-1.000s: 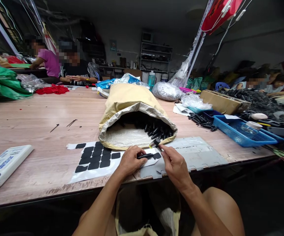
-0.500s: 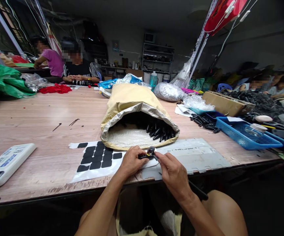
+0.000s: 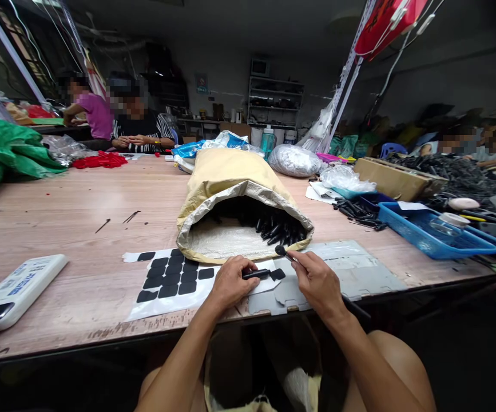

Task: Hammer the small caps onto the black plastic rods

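My left hand (image 3: 235, 281) is closed round a short black tube (image 3: 257, 274), which points to the right. At the tube's far end is a black patch with rounded corners (image 3: 277, 274); I cannot tell whether the two touch. Between thumb and fingertips, my right hand (image 3: 318, 281) pinches a thin black stick with a round dark head (image 3: 280, 250), held up and tilted to the left. A white sheet of black square stickers (image 3: 170, 280) lies beside my left hand. Just beyond both hands, a tan woven sack (image 3: 234, 166) lies with its mouth towards me, several black pointed pieces (image 3: 277, 226) inside.
A grey board (image 3: 346, 266) lies under my right hand. At the left stands a white device (image 3: 20, 289). Blue trays (image 3: 436, 240), a cardboard box (image 3: 396, 177) and piled black parts (image 3: 479, 177) are on the right. Two people sit across the table at the back left.
My right hand has moved right with the round-headed stick, away from the tube in my left hand. The black patch at the tube's end now shows. My left hand is nearly still.
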Demonstrator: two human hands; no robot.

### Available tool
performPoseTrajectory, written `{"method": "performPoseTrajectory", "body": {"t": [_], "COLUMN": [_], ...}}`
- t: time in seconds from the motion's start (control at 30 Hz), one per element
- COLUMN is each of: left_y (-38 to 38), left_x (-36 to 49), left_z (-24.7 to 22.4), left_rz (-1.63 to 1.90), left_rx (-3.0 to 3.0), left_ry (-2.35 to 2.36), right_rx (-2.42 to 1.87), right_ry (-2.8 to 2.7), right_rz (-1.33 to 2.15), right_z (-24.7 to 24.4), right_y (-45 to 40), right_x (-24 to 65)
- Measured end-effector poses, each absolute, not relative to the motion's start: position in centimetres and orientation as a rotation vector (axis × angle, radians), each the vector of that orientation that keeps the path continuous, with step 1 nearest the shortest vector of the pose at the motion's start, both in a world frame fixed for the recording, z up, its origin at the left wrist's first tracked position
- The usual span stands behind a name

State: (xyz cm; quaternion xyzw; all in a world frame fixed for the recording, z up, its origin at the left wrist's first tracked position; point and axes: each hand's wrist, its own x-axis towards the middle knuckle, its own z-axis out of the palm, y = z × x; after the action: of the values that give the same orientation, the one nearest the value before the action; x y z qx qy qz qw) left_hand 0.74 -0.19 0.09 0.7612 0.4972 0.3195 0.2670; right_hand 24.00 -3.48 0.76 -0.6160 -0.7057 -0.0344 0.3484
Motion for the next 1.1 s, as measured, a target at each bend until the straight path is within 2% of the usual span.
{"method": "performPoseTrajectory", "body": {"t": [0.23, 0.7, 0.9, 1.0, 1.1], "left_y": [-0.1, 0.2, -5.9, -10.4, -12.5], "left_x": [0.6, 0.4, 1.2, 1.7, 1.9], "left_z": [0.2, 0.2, 1.4, -0.4, -5.2], "left_rz": [0.836, 0.82, 0.815, 0.557, 0.322], "left_rx": [2.067, 2.182, 2.179, 2.102, 2.028], "left_ry": [1.326, 1.276, 1.075, 0.938, 1.167], "right_rx": [-1.651, -1.718, -1.722, -1.73, -1.728], "right_ry": [-1.995, -1.95, -1.953, -1.953, -1.953], "right_rz": [-0.312, -0.236, -0.223, -0.233, -0.243], "right_z": [-1.1, -1.0, -1.0, -1.0, -1.1], "right_y": [-0.9, -1.0, -1.1, -1.1, -1.1], "right_x": [26.3, 26.0, 26.0, 26.0, 25.9]}}
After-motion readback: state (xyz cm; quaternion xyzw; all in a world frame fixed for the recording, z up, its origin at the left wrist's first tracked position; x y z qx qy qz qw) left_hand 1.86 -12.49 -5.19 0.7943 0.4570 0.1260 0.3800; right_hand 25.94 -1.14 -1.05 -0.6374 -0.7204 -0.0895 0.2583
